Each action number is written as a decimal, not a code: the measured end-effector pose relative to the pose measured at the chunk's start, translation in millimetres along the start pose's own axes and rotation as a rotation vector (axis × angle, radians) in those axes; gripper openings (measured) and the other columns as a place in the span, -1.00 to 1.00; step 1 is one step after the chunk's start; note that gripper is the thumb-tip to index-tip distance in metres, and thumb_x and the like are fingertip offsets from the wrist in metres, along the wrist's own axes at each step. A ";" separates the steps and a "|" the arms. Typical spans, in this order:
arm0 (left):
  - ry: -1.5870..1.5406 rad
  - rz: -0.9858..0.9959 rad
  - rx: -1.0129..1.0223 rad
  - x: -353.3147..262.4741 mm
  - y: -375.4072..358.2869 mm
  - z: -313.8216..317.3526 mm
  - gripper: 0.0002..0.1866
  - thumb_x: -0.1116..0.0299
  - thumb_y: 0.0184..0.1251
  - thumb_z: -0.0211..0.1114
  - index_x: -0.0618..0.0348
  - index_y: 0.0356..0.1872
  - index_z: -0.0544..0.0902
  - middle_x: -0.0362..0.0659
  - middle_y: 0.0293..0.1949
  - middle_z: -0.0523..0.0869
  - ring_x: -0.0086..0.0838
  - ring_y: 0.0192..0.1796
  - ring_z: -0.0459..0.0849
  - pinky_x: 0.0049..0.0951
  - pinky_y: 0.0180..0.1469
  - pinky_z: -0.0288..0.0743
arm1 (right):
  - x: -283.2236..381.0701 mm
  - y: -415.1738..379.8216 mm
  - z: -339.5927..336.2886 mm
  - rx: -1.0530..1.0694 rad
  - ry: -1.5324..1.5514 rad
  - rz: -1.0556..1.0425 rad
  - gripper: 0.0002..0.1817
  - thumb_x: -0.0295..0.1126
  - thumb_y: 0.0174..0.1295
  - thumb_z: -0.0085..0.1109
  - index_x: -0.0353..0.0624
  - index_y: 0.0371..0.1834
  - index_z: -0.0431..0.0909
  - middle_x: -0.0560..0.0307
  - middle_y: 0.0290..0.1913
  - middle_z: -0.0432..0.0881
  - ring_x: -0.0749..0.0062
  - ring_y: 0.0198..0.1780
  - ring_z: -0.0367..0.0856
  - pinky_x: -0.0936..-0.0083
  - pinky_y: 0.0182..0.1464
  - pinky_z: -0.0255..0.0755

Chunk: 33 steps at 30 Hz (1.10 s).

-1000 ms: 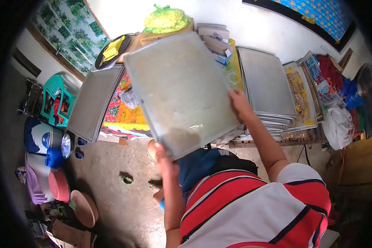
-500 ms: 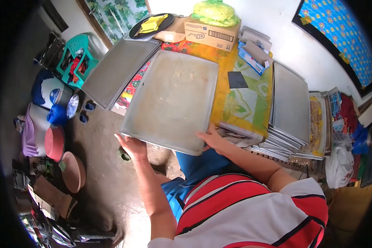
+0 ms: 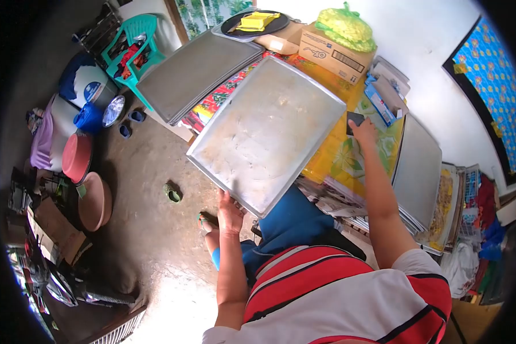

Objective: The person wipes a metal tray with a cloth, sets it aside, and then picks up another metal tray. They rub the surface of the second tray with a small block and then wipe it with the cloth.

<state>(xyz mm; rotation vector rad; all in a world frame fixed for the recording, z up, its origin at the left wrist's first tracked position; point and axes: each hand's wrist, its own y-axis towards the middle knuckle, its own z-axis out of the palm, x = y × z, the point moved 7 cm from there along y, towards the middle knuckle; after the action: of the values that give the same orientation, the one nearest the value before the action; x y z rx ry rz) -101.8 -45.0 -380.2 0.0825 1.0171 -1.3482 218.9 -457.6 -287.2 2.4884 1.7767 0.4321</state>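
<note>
A large, shallow metal baking tray (image 3: 269,135) slants in front of me, its pale inner face scuffed and stained. My left hand (image 3: 230,213) grips its near left edge, fingers partly hidden beneath the rim. To the right of the tray, my right hand (image 3: 366,133) is on a small dark square pad (image 3: 352,124) over the table, its fingers closed at the pad and covering part of it. The table's yellow, green and orange plastic cover (image 3: 321,163) shows around the tray and that hand.
Stacked metal trays lie at the left (image 3: 198,71) and right (image 3: 421,166). At the back are a cardboard box (image 3: 321,51) under a yellow-green bag (image 3: 345,28), and a blue carton (image 3: 381,103). A green chair (image 3: 150,28), basins (image 3: 94,200) and sandals stand to the left.
My right hand has let go of the tray's right edge and moved to the dark pad. The tray, still in my left hand, has turned clockwise. The view has shifted.
</note>
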 end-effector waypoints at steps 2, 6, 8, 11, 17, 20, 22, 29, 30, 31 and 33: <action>-0.074 -0.003 0.098 10.0 -5.7 -1.7 -0.32 0.05 0.49 0.07 -0.32 0.55 0.02 -0.11 0.33 0.42 -0.16 0.16 0.59 -0.10 -0.01 0.65 | 2.4 3.3 5.3 0.141 -0.036 0.029 -0.04 0.32 -0.01 0.31 -0.32 0.23 0.43 -0.29 0.13 0.54 -0.19 0.24 0.45 0.08 0.24 0.38; -0.212 -0.027 0.261 34.2 -10.7 -8.2 -0.28 0.09 0.46 0.14 -0.38 0.54 0.00 -0.09 0.33 0.41 -0.11 0.03 0.68 -0.12 -0.19 0.76 | -6.1 35.1 32.4 0.340 -0.030 0.024 0.02 0.32 -0.11 0.39 -0.33 0.24 0.40 -0.29 0.25 0.45 -0.15 0.32 0.36 0.01 0.27 0.34; -0.207 -0.042 0.271 37.0 -17.7 0.2 -0.28 0.10 0.45 0.16 -0.40 0.54 0.01 -0.08 0.33 0.41 -0.10 0.03 0.69 -0.06 -0.19 0.76 | -5.3 38.0 26.6 0.351 -0.033 -0.019 0.03 0.31 -0.13 0.41 -0.36 0.22 0.42 -0.29 0.26 0.46 -0.17 0.31 0.39 0.01 0.26 0.36; -0.103 -0.041 0.268 40.0 -20.6 -1.1 -0.30 0.08 0.43 0.18 -0.41 0.51 0.05 -0.04 0.34 0.40 -0.10 0.15 0.64 0.05 -0.18 0.76 | -2.3 50.8 37.4 0.359 -0.031 -0.076 0.00 0.26 -0.12 0.44 -0.38 0.20 0.42 -0.26 0.29 0.47 -0.15 0.29 0.46 0.01 0.24 0.38; 0.044 -0.009 0.205 29.7 -26.9 -7.6 -0.19 0.35 0.41 0.16 -0.22 0.56 -0.09 -0.02 0.22 0.50 -0.27 -0.12 0.72 -0.15 -0.25 0.79 | 13.2 31.9 -54.3 0.037 0.405 0.128 -0.21 0.15 0.05 0.37 -0.22 0.18 0.40 -0.13 0.13 0.63 -0.03 0.15 0.60 0.08 0.15 0.44; 0.184 0.023 0.150 23.3 -30.9 1.5 -0.09 0.53 0.33 0.15 -0.10 0.57 -0.21 0.07 0.13 0.54 -0.36 -0.23 0.72 -0.34 -0.31 0.78 | 72.1 13.0 -80.8 0.001 0.472 -0.105 -0.25 0.13 0.07 0.37 -0.13 0.19 0.39 -0.03 0.06 0.65 0.02 0.11 0.63 0.05 0.09 0.44; 0.239 0.043 0.145 27.0 -26.0 -1.1 -0.04 0.62 0.29 0.15 -0.07 0.57 -0.25 0.11 0.09 0.54 -0.37 -0.23 0.72 -0.42 -0.34 0.76 | 119.0 1.4 -73.3 0.021 0.304 -0.320 -0.28 0.13 0.05 0.38 -0.07 0.17 0.40 0.04 0.01 0.66 0.07 0.08 0.64 0.04 0.06 0.44; 0.178 0.181 0.118 2.2 -38.2 19.8 -0.07 0.67 0.28 0.08 -0.07 0.58 -0.21 0.09 0.09 0.56 -0.32 -0.21 0.72 -0.44 -0.38 0.77 | 196.3 2.7 -21.3 0.011 0.023 -0.458 -0.34 0.14 0.05 0.37 -0.02 0.07 0.41 0.11 0.01 0.64 0.16 0.09 0.63 0.08 0.05 0.42; 0.202 0.208 0.103 -10.0 -42.4 24.6 -0.08 0.68 0.28 0.07 -0.07 0.58 -0.19 0.08 0.10 0.56 -0.31 -0.20 0.71 -0.45 -0.40 0.77 | 209.7 -11.5 -20.6 -0.011 -0.002 -0.545 -0.34 0.14 0.05 0.38 -0.02 0.07 0.41 0.11 0.01 0.64 0.15 0.09 0.63 0.08 0.05 0.42; 0.255 0.222 0.141 -17.6 -41.9 25.0 -0.09 0.68 0.28 0.07 -0.07 0.58 -0.18 0.08 0.14 0.54 -0.31 -0.14 0.71 -0.46 -0.40 0.77 | 220.1 -28.3 -20.5 -0.033 -0.026 -0.632 -0.34 0.14 0.05 0.38 -0.03 0.07 0.41 0.11 0.01 0.64 0.14 0.10 0.62 0.09 0.05 0.42; 0.260 0.185 0.105 -17.0 -34.5 15.0 -0.09 0.68 0.28 0.07 -0.07 0.58 -0.18 0.07 0.16 0.54 -0.31 -0.11 0.72 -0.46 -0.40 0.78 | 219.0 -27.2 -17.3 0.046 0.007 -0.610 -0.34 0.13 0.06 0.38 -0.04 0.08 0.40 0.10 0.02 0.63 0.13 0.11 0.62 0.10 0.05 0.44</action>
<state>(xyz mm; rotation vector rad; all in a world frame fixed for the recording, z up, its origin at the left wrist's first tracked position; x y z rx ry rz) -119.9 -50.8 -343.6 0.4303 1.1253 -1.2412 255.1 -245.9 -233.5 1.8170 2.4200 0.3510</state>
